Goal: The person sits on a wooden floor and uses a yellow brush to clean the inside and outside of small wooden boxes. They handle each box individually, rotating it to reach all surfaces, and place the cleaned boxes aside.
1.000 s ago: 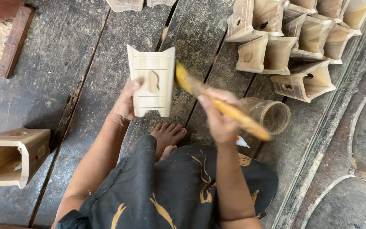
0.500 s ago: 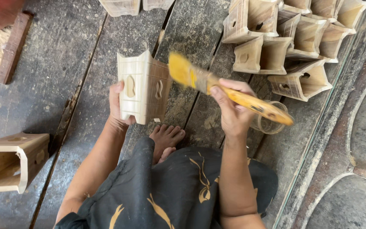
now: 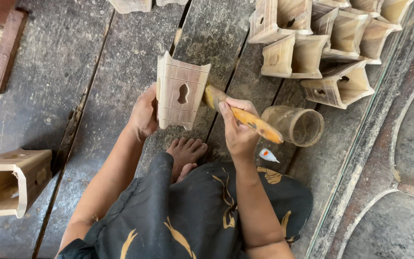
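2 hands work: your left hand [image 3: 144, 115] grips the wooden box [image 3: 180, 92] upright, exposing its side; your right hand [image 3: 238, 129], fingers closed around the brush [image 3: 243, 117], paints beside it.

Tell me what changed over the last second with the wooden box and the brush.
The left hand turned the wooden box, so the face with the keyhole-shaped cutout shows again. The right hand brought the yellow-handled brush from above the box down to its right side, bristles hidden behind it. Both grips held; the jar, small bottle and stacked boxes stayed put.
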